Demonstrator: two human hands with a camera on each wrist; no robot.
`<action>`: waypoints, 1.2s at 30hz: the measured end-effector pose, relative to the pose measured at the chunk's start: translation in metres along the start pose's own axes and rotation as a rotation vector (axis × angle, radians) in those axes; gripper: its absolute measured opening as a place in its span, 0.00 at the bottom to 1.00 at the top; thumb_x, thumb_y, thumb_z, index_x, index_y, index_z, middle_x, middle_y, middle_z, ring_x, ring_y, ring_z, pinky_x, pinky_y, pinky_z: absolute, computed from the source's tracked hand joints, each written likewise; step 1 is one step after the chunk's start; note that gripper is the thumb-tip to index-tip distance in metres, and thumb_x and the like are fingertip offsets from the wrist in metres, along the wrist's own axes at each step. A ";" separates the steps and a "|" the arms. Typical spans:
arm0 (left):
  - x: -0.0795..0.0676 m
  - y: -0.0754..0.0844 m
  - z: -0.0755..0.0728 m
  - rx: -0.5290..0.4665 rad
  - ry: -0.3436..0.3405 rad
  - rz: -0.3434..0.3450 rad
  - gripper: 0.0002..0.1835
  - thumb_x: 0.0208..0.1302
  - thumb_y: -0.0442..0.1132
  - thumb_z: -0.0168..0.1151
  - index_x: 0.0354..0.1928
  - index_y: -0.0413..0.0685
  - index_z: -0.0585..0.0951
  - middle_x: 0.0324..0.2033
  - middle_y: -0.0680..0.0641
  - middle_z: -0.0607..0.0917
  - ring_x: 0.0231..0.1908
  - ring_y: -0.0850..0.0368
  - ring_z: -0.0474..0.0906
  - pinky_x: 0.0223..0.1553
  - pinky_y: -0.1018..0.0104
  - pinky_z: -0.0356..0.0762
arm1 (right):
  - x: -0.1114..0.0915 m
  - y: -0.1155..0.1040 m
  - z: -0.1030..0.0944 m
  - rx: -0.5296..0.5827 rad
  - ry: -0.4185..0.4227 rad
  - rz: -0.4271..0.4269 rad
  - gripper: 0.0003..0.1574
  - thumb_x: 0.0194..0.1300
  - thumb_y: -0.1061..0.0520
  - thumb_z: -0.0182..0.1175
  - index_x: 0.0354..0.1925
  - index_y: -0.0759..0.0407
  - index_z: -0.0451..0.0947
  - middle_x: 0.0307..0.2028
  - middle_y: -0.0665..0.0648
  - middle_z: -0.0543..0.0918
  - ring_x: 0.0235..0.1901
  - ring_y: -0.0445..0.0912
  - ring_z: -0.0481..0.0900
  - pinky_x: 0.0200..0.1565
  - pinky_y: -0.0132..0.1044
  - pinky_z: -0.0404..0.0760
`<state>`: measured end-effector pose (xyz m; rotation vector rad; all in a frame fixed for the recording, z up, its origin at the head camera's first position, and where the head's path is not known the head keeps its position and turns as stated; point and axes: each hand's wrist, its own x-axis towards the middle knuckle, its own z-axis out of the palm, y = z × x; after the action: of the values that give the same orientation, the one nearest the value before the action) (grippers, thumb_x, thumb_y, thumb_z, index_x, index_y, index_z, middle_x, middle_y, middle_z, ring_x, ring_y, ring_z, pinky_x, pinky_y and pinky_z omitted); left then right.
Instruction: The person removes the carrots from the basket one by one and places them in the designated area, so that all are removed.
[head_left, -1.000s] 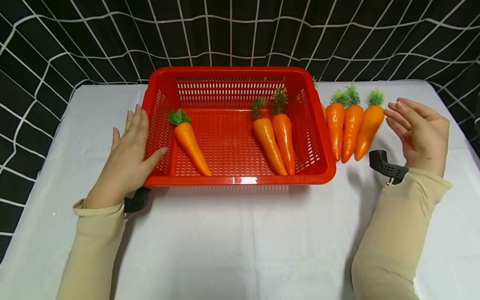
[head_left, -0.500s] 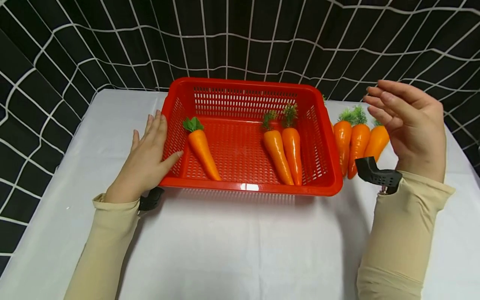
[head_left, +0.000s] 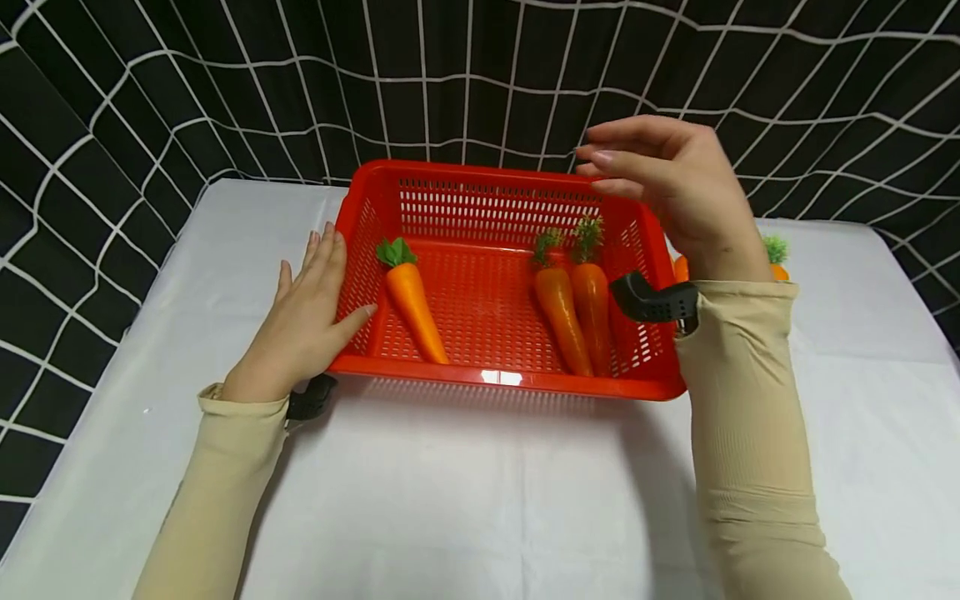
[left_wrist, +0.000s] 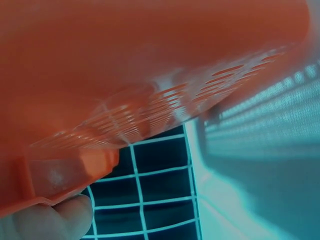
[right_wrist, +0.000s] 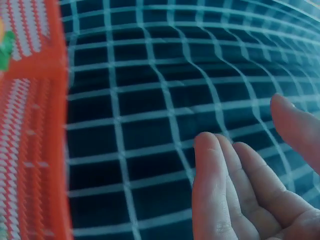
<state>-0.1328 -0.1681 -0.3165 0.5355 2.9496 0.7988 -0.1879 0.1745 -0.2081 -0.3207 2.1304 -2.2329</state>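
The person's left hand (head_left: 296,325) lies with straight fingers along the near end of a red basket (head_left: 495,379), the thumb spread out across its rim; it touches the basket without gripping it. Just past that thumb, inside the basket, lies a carrot (head_left: 420,317) with a leafy green top, its tip pointing back toward the person. The right hand (head_left: 693,192) is raised, its fingers loosely extended and its thumb held apart, with nothing in its grasp; in the head view it covers the basket's far corner on that side. Below and to the left of this hand, two carrots (head_left: 561,321) with feathery tops rest side by side in the basket, in shadow. Past the right wrist, outside the basket, a green tuft (head_left: 776,248) and bits of orange show, the rest hidden behind the arm. A beige sleeve (head_left: 753,442) covers the right forearm, and another the left. Beneath both hands spreads a white tablecloth (head_left: 450,492), and beyond them hangs a black curtain (head_left: 450,108) with white grid lines.
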 end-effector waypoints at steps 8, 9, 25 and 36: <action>-0.001 0.002 -0.001 -0.005 -0.009 0.002 0.43 0.68 0.49 0.51 0.72 0.32 0.41 0.72 0.39 0.38 0.71 0.46 0.28 0.64 0.36 0.28 | 0.035 0.034 0.034 0.054 -0.276 0.190 0.13 0.63 0.66 0.58 0.47 0.69 0.79 0.41 0.61 0.83 0.39 0.51 0.83 0.47 0.38 0.79; -0.001 0.002 -0.001 -0.005 -0.008 0.002 0.43 0.68 0.49 0.52 0.72 0.32 0.42 0.72 0.38 0.38 0.71 0.46 0.29 0.64 0.35 0.29 | 0.039 0.039 0.039 0.051 -0.297 0.220 0.14 0.64 0.66 0.57 0.48 0.70 0.78 0.41 0.61 0.83 0.40 0.51 0.83 0.48 0.39 0.79; -0.001 0.000 -0.004 -0.011 -0.002 -0.003 0.44 0.68 0.49 0.52 0.72 0.33 0.41 0.72 0.38 0.38 0.71 0.47 0.28 0.64 0.36 0.29 | 0.052 0.102 0.089 -0.213 -0.543 0.437 0.19 0.63 0.65 0.59 0.50 0.76 0.74 0.39 0.58 0.84 0.46 0.61 0.78 0.53 0.52 0.73; -0.001 0.000 -0.001 -0.016 0.002 -0.005 0.44 0.67 0.49 0.53 0.72 0.32 0.42 0.72 0.37 0.40 0.71 0.47 0.29 0.64 0.36 0.30 | 0.048 0.121 0.094 -0.318 -0.546 0.484 0.11 0.62 0.66 0.60 0.42 0.72 0.78 0.37 0.61 0.84 0.38 0.53 0.83 0.46 0.45 0.79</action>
<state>-0.1323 -0.1688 -0.3158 0.5264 2.9424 0.8215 -0.2326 0.0672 -0.3190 -0.3304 1.9736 -1.3571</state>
